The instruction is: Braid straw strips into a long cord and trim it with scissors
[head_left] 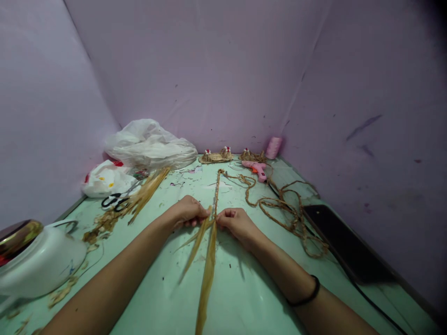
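My left hand (pixel 188 211) and my right hand (pixel 237 223) meet at the middle of a pale green table (pixel 244 298). Both pinch flat tan straw strips (pixel 207 270) where they join a braided straw cord (pixel 217 190). The cord runs away from my hands toward the back wall, then loops to the right into a loose pile (pixel 289 214). The loose ends of the strips trail toward me over the table.
Black scissors (pixel 113 201) and a straw bundle (pixel 146 193) lie at left, behind them white plastic bags (pixel 150 144). A white container (pixel 38 260) stands near left. A pink glue gun (pixel 256 168), small woven pieces (pixel 216 156), a pink spool (pixel 273 147) and a dark phone (pixel 344 246) lie at right.
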### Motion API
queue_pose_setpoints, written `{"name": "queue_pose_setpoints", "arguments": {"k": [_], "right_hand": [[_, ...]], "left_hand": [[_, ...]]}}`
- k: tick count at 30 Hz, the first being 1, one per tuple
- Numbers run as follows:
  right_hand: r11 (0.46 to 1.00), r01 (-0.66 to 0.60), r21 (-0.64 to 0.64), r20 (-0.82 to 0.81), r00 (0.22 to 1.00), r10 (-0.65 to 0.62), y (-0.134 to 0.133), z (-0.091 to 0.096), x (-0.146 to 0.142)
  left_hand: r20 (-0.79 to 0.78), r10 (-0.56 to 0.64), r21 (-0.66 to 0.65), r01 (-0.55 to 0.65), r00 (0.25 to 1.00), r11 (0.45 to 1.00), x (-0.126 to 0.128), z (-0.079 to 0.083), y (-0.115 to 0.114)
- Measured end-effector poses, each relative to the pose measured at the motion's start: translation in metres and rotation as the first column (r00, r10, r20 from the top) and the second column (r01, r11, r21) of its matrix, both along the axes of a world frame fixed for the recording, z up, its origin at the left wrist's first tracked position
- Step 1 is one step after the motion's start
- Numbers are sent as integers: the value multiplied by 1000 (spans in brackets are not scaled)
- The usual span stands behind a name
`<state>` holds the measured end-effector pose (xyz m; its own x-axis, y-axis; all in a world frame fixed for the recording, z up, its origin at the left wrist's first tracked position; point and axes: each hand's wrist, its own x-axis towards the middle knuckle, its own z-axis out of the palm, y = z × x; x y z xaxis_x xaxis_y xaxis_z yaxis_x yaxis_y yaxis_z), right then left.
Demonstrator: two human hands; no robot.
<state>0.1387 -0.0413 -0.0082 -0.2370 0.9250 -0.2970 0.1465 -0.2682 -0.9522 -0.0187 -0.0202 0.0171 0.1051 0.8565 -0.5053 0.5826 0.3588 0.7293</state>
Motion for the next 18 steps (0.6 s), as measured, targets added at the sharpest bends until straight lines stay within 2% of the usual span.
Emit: {"name": "queue_pose_setpoints", "arguments": {"k": [4,9,13,18], "right_hand": [[1000,-6,-20,-32,999,6,-1,2,0],[999,-33,-36,-117,993,28,0,4,3],[999,-40,15,-156,987,42,1,2,4],[999,-11,33,-165,986,16,2,-3,5]], "left_hand": [[119,24,-38,-19,993,999,0,-1,0],[119,-35,-27,39,992,999,2,3,-3],[123,-31,-6,32,992,999,7,4,-7],[148,-86,27,83,985,996,11,3,-9]]}}
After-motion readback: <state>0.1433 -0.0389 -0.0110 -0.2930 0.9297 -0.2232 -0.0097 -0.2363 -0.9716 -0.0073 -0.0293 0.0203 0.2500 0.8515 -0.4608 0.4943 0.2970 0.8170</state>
